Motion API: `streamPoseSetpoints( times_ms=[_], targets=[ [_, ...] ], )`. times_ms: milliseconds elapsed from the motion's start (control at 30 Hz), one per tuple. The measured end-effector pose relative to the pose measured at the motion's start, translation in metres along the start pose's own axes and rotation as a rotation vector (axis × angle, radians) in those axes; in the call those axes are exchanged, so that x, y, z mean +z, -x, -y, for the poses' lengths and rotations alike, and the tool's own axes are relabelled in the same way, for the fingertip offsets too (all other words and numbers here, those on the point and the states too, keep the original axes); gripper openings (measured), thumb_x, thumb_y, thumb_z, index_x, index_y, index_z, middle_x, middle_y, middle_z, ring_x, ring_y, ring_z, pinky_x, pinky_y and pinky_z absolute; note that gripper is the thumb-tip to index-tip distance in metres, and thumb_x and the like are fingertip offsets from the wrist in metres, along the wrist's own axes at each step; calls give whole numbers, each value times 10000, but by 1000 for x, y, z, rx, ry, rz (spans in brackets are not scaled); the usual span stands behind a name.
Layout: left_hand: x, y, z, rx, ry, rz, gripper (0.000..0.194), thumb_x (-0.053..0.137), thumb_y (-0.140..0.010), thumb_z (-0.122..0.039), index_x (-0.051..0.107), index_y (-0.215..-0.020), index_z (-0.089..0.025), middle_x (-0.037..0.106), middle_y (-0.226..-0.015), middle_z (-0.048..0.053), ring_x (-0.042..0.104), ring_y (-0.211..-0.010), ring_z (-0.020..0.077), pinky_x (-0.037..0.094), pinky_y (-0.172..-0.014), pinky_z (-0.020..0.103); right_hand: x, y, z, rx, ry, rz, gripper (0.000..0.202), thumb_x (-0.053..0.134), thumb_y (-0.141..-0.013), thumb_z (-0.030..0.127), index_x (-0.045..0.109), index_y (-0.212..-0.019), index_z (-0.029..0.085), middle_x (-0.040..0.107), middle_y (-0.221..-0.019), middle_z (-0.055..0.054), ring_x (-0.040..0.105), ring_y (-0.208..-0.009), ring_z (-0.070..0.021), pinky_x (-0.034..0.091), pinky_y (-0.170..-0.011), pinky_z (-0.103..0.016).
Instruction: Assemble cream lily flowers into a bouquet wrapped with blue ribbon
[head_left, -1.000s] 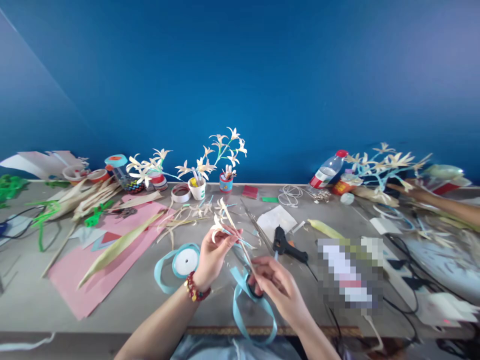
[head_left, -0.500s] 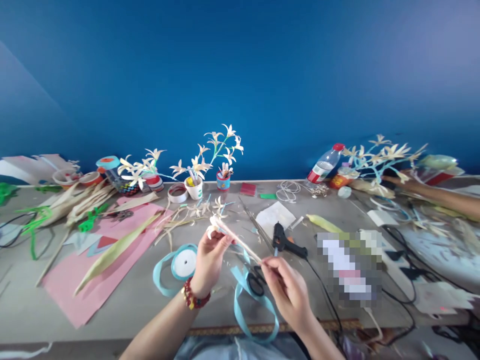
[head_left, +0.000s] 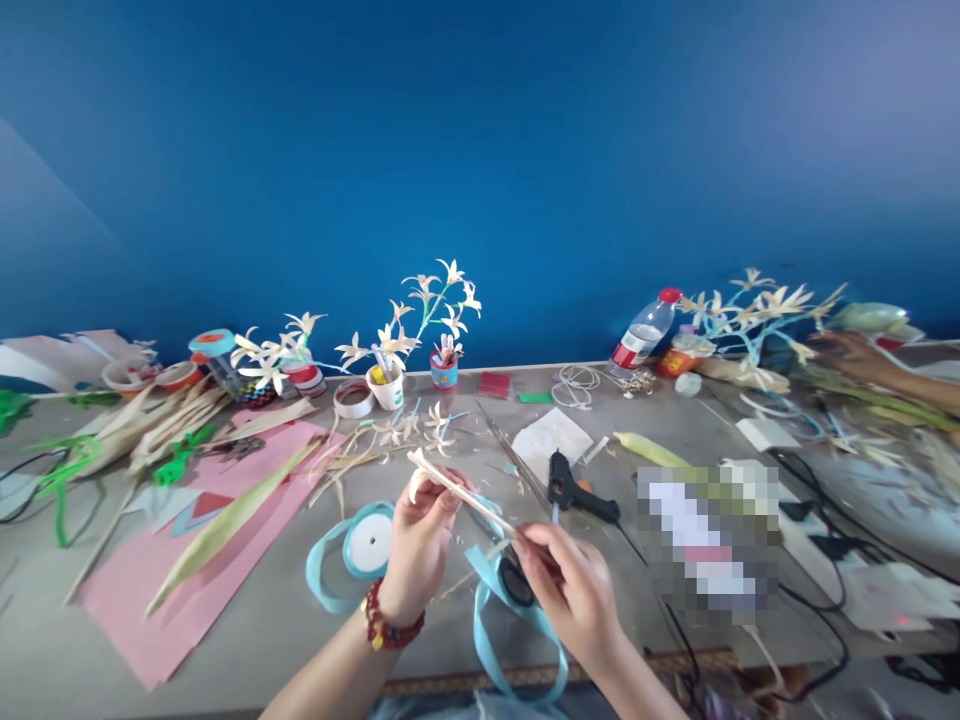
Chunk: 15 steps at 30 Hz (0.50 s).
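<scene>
My left hand [head_left: 421, 540], wearing a red bead bracelet [head_left: 390, 618], is closed around a pale handmade flower [head_left: 418, 486] at its fingertips. A thin pale stick [head_left: 474, 499] slants over the flower and down to my right hand [head_left: 566, 580], which pinches its lower end. Light blue ribbon [head_left: 480, 632] loops on the table below my right hand. Black-handled scissors [head_left: 516, 582] lie there too, partly hidden by ribbon and fingers. Left of my left hand is a ribbon spool [head_left: 370, 541]. Several loose pale flowers [head_left: 439, 428] rest beyond my hands.
A black glue gun [head_left: 576, 490] lies right of centre, its cord running toward me. Pink paper [head_left: 142, 610] with husks covers the left. Cups of finished flowers [head_left: 386, 386] and a bottle [head_left: 646, 332] line the wall. Another person's hand [head_left: 862, 362] reaches in at right.
My view has shifted slightly. The pale stick still spans both hands, which have moved a little closer together. The other person's hand at the right has shifted.
</scene>
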<state>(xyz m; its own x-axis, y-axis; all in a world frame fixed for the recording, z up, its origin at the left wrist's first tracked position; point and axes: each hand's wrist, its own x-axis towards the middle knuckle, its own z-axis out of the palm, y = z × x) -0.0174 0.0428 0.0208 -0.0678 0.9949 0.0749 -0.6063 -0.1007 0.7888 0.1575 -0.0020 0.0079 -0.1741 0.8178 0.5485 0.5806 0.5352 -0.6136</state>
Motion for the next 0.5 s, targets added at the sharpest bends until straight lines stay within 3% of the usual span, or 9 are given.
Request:
streamPoseSetpoints(
  times_ms=[500],
  targets=[
    [-1,4,-2,-2,-85,-25,182,838,-736,-321,727,-789,-186,717,-803,19,647,-685,143,554,-739,302,0,-4,2,75,-47,1,172,499,-979,218,554,-816,218,563,-579,26,503,-444,-113,366,-455,-212]
  ],
)
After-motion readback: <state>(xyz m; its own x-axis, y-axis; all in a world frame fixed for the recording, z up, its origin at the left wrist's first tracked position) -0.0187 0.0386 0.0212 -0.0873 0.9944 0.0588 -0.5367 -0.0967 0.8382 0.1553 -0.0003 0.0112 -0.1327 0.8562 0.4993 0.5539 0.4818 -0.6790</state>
